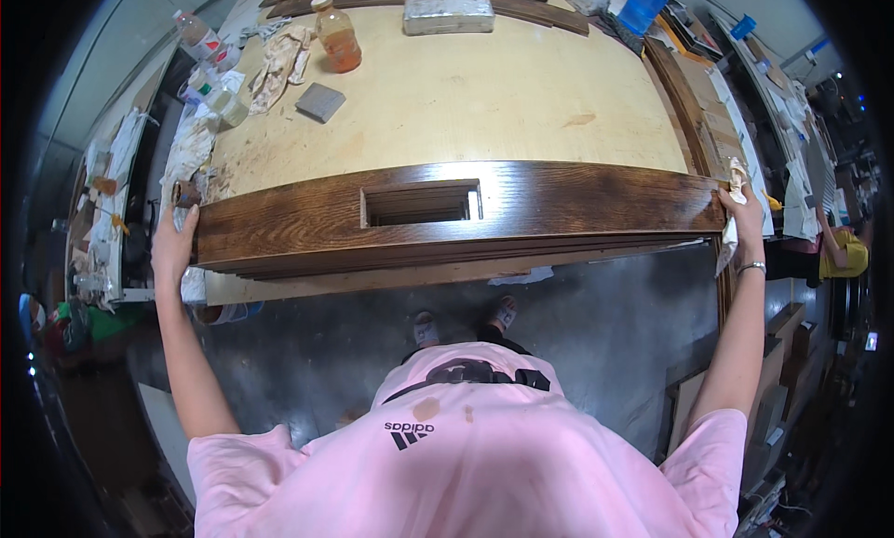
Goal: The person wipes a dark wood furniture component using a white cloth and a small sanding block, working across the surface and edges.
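A long, glossy dark brown wooden board (559, 198) with a rectangular cutout lies across the near edge of the table, on top of a stack of similar boards. At its left end my left hand (172, 245) is closed on the board, thumb up along the end. A small brown round thing (186, 194) is by those fingertips; I cannot make out what it is. My right hand (742, 220) grips the right end, with a crumpled whitish cloth (728, 245) held in it, sticking out above and hanging below the fingers.
On the pale tabletop (466, 100) are a grey sanding block (320, 102), a bottle of orange liquid (337, 35), a foil-coloured block (449, 15) and crumpled rags (282, 68). More brown strips (675, 100) lie along the right edge. Another person (843, 251) is at far right.
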Action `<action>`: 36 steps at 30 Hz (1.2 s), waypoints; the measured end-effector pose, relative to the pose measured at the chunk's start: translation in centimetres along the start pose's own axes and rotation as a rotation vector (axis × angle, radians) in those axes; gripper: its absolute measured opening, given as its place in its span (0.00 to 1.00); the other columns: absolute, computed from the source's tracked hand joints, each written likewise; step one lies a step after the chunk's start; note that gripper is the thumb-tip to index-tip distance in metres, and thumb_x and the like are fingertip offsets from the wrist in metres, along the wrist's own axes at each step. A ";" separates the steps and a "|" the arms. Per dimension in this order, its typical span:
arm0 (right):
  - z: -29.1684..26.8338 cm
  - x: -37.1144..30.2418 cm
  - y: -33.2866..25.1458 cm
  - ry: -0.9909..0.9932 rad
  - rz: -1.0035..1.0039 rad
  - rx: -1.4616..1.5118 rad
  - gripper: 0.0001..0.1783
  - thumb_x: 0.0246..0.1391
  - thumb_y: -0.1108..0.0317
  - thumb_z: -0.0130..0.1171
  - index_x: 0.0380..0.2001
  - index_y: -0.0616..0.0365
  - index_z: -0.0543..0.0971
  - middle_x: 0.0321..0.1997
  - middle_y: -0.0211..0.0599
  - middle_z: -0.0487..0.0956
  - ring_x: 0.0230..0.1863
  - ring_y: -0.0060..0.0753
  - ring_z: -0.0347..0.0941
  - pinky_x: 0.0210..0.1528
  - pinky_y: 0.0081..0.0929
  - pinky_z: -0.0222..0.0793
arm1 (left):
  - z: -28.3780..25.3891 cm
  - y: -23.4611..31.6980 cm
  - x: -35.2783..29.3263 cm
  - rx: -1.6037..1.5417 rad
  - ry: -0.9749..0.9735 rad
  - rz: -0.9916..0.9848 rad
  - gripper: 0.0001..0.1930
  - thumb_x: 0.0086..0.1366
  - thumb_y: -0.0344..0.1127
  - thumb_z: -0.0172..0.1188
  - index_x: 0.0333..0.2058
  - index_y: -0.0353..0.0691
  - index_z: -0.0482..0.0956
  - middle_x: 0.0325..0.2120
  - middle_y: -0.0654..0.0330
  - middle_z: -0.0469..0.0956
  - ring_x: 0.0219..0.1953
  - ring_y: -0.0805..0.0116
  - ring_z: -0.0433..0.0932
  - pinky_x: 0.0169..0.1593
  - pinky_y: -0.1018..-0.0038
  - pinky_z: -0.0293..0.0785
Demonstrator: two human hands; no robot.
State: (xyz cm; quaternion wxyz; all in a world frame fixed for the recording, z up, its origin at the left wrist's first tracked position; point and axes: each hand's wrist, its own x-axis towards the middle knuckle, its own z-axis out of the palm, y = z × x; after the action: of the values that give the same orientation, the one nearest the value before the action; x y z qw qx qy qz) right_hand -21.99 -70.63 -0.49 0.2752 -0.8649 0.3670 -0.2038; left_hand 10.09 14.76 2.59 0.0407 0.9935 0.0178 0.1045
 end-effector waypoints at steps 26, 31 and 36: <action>15.2 -19.8 -29.4 -0.079 -0.873 0.109 0.05 0.45 0.72 0.67 0.25 0.58 0.79 0.36 0.38 0.78 0.37 0.43 0.75 0.40 0.38 0.71 | -0.3 20.9 -5.9 -0.328 -0.307 0.677 0.14 0.69 0.40 0.56 0.44 0.38 0.83 0.39 0.48 0.83 0.44 0.48 0.80 0.51 0.59 0.73; 14.8 -17.5 -26.5 -0.008 -0.722 0.033 0.08 0.43 0.70 0.67 0.22 0.58 0.76 0.38 0.38 0.76 0.41 0.46 0.72 0.44 0.40 0.70 | -0.1 20.7 -6.5 -0.453 -0.229 0.611 0.15 0.70 0.42 0.55 0.41 0.37 0.83 0.36 0.48 0.83 0.40 0.47 0.81 0.45 0.60 0.75; 14.8 -17.5 -26.2 -0.046 -0.765 0.102 0.08 0.44 0.71 0.67 0.26 0.60 0.78 0.47 0.45 0.79 0.51 0.50 0.74 0.51 0.42 0.70 | 0.1 20.4 -6.4 -0.450 -0.206 0.631 0.15 0.69 0.42 0.55 0.41 0.37 0.83 0.35 0.48 0.83 0.39 0.47 0.82 0.44 0.60 0.75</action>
State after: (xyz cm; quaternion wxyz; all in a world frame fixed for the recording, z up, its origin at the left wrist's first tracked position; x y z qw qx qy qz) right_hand -11.43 -37.55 1.99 0.2301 -0.9289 0.0011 -0.2900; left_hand 4.38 -5.88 2.85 0.2248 0.9217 -0.3158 0.0132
